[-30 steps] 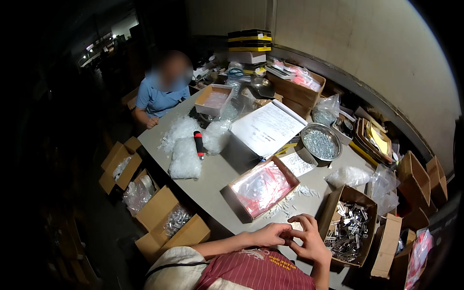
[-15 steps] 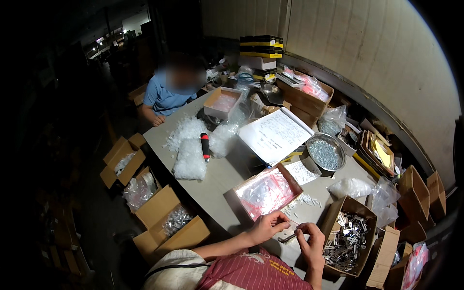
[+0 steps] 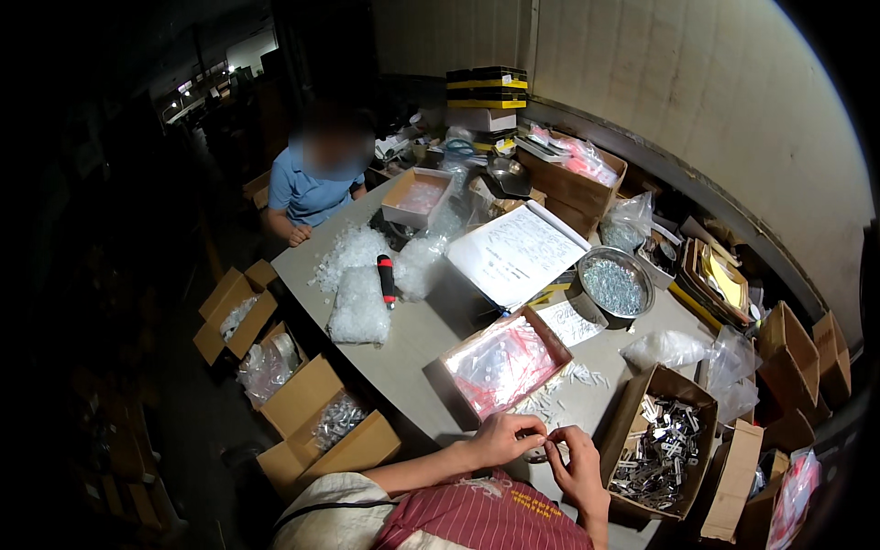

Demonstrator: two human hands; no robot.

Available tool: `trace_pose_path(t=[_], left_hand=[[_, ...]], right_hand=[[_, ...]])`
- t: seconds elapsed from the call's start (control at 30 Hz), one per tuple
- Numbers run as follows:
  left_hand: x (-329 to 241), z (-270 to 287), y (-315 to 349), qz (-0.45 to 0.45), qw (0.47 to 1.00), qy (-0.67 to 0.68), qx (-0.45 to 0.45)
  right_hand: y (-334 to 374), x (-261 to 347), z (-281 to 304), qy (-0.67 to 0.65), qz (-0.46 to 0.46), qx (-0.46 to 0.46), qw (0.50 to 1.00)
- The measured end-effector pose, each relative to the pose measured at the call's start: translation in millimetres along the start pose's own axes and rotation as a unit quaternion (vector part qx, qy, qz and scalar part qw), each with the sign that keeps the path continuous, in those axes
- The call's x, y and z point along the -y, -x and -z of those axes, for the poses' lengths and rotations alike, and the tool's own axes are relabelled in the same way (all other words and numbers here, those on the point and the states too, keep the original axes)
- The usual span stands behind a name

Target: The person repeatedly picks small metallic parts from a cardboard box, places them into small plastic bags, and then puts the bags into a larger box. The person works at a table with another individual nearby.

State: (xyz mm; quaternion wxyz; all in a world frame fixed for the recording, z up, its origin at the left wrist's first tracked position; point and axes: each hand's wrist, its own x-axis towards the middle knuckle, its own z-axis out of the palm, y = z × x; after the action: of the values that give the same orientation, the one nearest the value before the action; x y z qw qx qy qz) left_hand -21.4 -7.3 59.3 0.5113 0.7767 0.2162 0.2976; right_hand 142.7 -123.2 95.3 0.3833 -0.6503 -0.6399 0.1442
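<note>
Metal piece [image 3: 536, 456], small and dark, sits between left hand [image 3: 501, 440] and right hand [image 3: 579, 466]

co-worker in blue shirt [image 3: 316, 194] | red-and-black tool [image 3: 386, 280] | handwritten pad [image 3: 515, 249] | stacked black-yellow boxes [image 3: 487, 90]

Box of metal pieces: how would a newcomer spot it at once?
At the near edge of the grey table, find the person's right hand. Just right of it stands the open box of metal pieces. Dark and silver metal fills it; the neighbouring box holds pink and clear plastic.
</note>
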Motion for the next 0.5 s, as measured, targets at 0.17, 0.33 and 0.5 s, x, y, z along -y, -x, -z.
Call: trace_pose_path(t=[0.17, 0.33, 0.5], left_hand=[[-10.3, 6.6, 3.2, -0.022, 1.0, 0.004, 0.01], [-13.4, 26.4, 5.9, 0.042, 0.99, 0.129, -0.026], [-0.7, 39.5, 15.7, 0.099, 0.926, 0.36, -0.054]], right_hand=[[-1.6, 4.2, -3.1, 0.018, 0.055, -0.006, 0.998], [-11.7, 20.0, -0.1, 0.019, 0.085, -0.024, 0.996], [-23.0, 33.1, -4.3, -0.017, 0.094, -0.028, 0.995]])
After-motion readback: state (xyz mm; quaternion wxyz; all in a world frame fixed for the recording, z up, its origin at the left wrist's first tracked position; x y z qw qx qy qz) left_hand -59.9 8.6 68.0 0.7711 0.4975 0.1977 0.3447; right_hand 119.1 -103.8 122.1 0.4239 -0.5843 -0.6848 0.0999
